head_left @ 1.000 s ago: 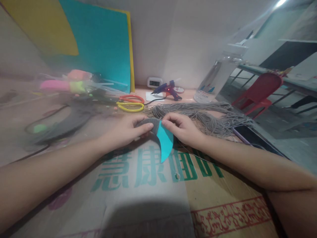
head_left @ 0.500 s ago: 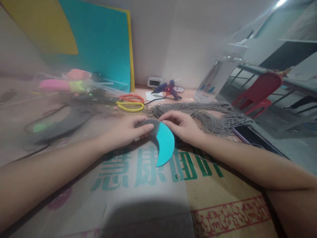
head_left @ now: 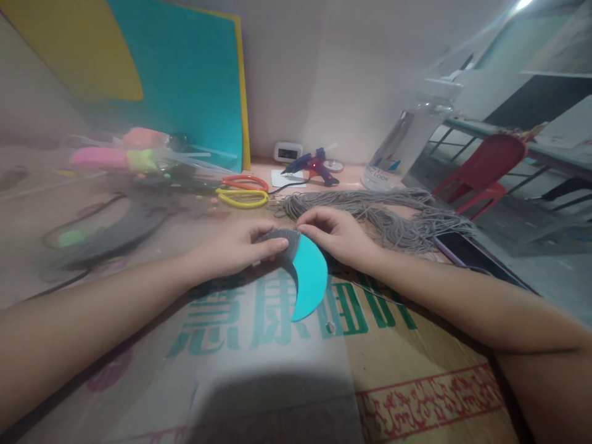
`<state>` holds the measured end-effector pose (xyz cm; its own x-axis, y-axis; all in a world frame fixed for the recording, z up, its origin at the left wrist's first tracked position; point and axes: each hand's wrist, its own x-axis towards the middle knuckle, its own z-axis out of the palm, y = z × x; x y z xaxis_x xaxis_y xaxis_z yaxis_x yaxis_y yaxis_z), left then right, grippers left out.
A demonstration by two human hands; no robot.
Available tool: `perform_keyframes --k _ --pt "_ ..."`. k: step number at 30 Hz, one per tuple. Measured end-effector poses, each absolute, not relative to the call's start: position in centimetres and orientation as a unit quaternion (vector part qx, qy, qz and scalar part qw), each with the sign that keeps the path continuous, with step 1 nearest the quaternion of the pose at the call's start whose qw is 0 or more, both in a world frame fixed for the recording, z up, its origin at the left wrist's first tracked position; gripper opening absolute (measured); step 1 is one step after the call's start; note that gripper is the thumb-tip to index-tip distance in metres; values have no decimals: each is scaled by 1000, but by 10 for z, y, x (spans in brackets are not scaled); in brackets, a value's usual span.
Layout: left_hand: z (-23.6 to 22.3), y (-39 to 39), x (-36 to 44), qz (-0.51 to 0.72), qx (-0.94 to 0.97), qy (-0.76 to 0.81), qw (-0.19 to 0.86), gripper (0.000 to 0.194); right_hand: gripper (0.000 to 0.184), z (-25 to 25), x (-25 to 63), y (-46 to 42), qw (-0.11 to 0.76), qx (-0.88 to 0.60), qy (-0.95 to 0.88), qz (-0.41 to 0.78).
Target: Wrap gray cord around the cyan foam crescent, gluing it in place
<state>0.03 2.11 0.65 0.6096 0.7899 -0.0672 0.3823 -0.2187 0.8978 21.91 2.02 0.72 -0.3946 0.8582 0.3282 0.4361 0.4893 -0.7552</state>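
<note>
A turquoise crescent [head_left: 312, 277], flat like foam or card, hangs point down between my hands over the cardboard. Its upper part is wrapped in tight rows of grey cord [head_left: 290, 239]. My left hand [head_left: 240, 246] is closed on that wrapped end, thumb in front and fingers behind. At the crescent's top edge, where the wrapping stops, my right hand [head_left: 337, 233] pinches with thumb and forefinger. The cord in this pinch is mostly hidden by the fingers; a thin strand trails from beneath the hand to the right.
Behind my hands lie a grey cord bundle [head_left: 393, 213], scissors [head_left: 243, 191] and a glue gun [head_left: 312, 166] with a red light. A bottle [head_left: 393, 148] and phone [head_left: 476, 259] are to the right. Printed cardboard [head_left: 277, 382] covers the table. Blurred craft pieces [head_left: 102, 159] lie left.
The crescent has dropped slightly, its lower tip now nearer to me. Both hands keep nearly the same place and hold.
</note>
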Motion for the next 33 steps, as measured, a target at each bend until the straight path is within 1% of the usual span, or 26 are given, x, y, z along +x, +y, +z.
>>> perform_keyframes --k 5,7,10,11,13,16,20,22,25,30,33 --pt "6 22 0 229 734 407 493 35 16 5 221 25 361 -354 -809 301" --pt "5 22 1 251 718 413 501 34 18 5 221 25 398 -347 -788 316" --pt "2 24 2 280 702 415 506 31 18 5 221 24 490 -376 -724 308" --pt "2 24 2 287 699 418 503 30 19 5 222 24 509 -383 -710 299" --pt "1 24 2 296 696 424 498 29 24 7 222 23 517 -393 -707 280" --pt "1 25 1 294 696 431 494 29 25 9 223 23 485 -399 -740 241" --pt "0 25 1 296 709 430 475 30 27 9 222 21 389 -430 -784 222" --pt "1 24 1 302 718 428 459 31 29 8 222 20 364 -441 -793 212" --pt "2 21 3 300 732 431 434 33 28 8 220 17 358 -433 -806 186" --pt "6 20 5 306 766 438 357 33 30 9 219 15 347 -417 -821 176" --pt "6 20 4 299 772 435 354 34 32 9 218 14 341 -410 -829 171"
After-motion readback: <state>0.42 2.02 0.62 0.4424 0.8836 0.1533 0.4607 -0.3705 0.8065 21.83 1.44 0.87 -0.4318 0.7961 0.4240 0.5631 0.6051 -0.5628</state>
